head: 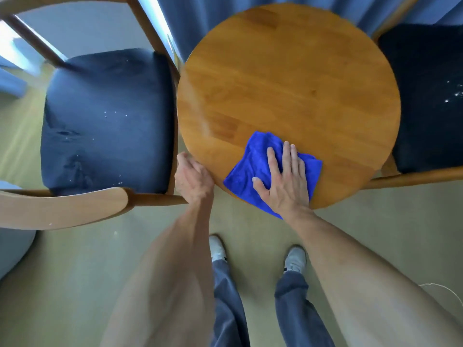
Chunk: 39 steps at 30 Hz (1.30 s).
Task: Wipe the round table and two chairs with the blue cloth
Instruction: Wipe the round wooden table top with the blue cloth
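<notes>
Looks like a home sitting corner, or a hotel-style room. Small round wooden bench (pixel 288 78) at centre, honey-coloured planks, no office gear on it. Flanked by two matching chairs: left chair (pixel 107 121) with curved wooden arms and a dark blue padded seat flecked with white specks, right chair (pixel 431 96) with a darker cushion, also speckled. Long blue curtains (pixel 190 23) hanging behind, daylight showing at a window (pixel 10 41) on the far left. Pale, smooth floor (pixel 250 226) underneath, a thin white cord (pixel 443 289) lying at the right edge. Soft furnishings, matched set, drapes: domestic or guest lounge rather than workplace.
</notes>
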### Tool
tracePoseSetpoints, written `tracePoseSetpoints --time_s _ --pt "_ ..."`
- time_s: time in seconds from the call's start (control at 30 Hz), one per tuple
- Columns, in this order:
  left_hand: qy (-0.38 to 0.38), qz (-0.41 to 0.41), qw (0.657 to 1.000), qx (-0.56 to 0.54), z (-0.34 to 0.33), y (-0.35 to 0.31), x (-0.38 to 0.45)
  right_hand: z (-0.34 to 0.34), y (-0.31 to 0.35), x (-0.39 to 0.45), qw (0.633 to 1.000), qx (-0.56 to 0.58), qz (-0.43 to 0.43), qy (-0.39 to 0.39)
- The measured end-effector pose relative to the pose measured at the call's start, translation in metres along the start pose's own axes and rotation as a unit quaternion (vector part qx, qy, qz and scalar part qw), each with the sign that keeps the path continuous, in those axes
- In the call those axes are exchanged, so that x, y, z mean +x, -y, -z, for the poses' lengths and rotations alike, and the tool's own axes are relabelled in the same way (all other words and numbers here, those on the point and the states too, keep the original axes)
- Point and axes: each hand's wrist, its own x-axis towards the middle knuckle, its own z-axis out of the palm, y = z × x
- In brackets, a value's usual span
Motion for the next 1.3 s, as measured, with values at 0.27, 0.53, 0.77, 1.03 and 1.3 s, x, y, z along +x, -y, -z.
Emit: tracePoseSetpoints --time_s 0.27,0.53,0.77,1.03,1.3 --pt "0.029 0.025 0.999 0.003 0.009 0.038 0.047 -0.009 0.092 0.038 1.000 -0.001 -0.025 -0.006" --pt "0.058 0.054 0.997 -0.012 -0.010 0.033 0.062 -0.009 0.123 0.073 0.999 -0.008 -0.034 -0.024" --pt "0.018 0.040 0.999 -0.030 -0.009 -0.004 0.123 -0.004 0.168 0.145 0.997 0.025 -0.068 -0.029" --pt "0.017 -0.162 0.986 -0.039 -0.001 -0.072 0.151 0.009 0.187 0.219 0.985 0.102 -0.124 -0.057" --pt "0.170 -0.162 0.958 0.163 -0.029 -0.137 0.160 0.048 0.152 0.329 0.848 0.382 -0.320 -0.183"
